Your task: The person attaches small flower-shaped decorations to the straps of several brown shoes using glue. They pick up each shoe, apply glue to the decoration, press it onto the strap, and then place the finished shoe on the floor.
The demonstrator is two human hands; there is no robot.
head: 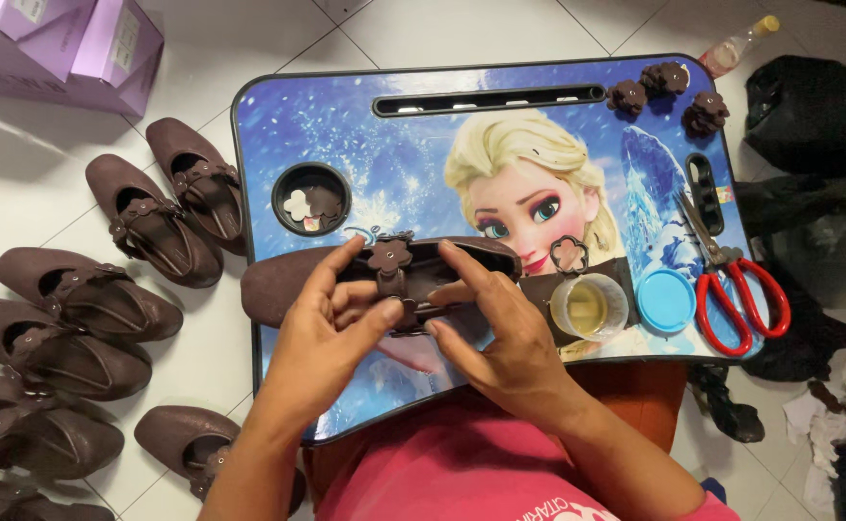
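Head view. A dark brown flat shoe of soft leather-like material [384,275] lies across the near left part of the counter [423,164], a small blue lap counter with a printed cartoon picture, its toe overhanging the left edge. The left hand [331,333] has its grip closed on the shoe's near side, thumb up by the brown flower-shaped ornament [389,257] on the strap; the right hand [500,342] has its grip closed on the strap and opening, fingertips pressing beside the ornament.

Just right of the shoe stand an open clear round pot of yellowish liquid, probably glue [589,307], and its round blue lid [666,300]; red-handled scissors [736,285] lie at the right edge. Loose brown flower ornaments [664,89] sit at the far right corner, and more in the round black cup recess [311,200] near the left edge. Finished-looking brown shoes [105,318] lie on the white tiled floor [37,183] to the left.

Risks, as judged: the ornament may shift off centre under uneven finger pressure; a wrist swing may tip the open pot; the overhanging shoe may slide off if released.
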